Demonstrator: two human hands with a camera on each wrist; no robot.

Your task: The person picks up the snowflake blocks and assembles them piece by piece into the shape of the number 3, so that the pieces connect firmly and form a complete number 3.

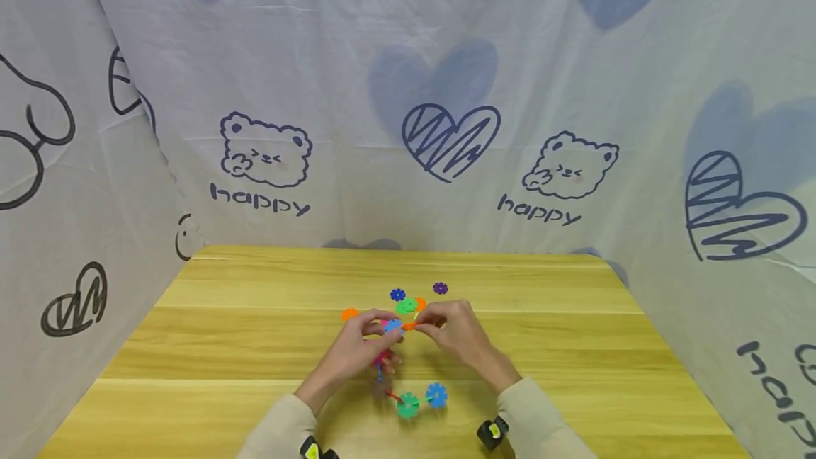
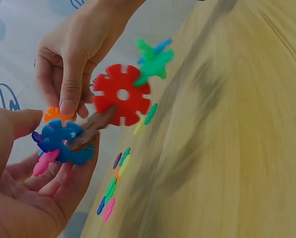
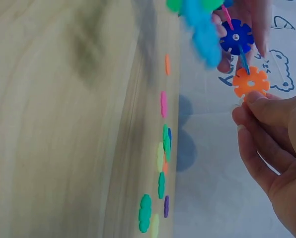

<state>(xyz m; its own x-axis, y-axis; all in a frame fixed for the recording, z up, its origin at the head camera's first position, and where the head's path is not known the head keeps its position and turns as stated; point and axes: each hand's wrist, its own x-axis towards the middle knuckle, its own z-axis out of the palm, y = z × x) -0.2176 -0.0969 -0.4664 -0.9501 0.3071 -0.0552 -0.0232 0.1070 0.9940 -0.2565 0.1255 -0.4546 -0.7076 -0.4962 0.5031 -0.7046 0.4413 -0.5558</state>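
Note:
My left hand (image 1: 353,347) grips a linked chain of notched plastic snowflake discs, its thumb and fingers around a blue disc (image 2: 56,130) and a pink one (image 2: 46,161). From that hand the chain runs through a brown disc (image 2: 91,131) and a red disc (image 2: 130,91) to a green disc (image 1: 403,411) and a blue end disc (image 1: 436,389). My right hand (image 1: 460,335) pinches an orange disc (image 3: 241,82) between thumb and fingertips. That orange disc meets the edge of a light blue one beside a dark blue disc (image 3: 231,43); how deep the notches engage cannot be told.
Loose discs lie on the wooden table (image 1: 542,317) beyond the hands: a dark blue disc (image 1: 398,295), a purple disc (image 1: 440,288), a green disc (image 1: 409,304), an orange disc (image 1: 350,314) and several more. A printed white cloth (image 1: 344,161) hangs behind and at both sides.

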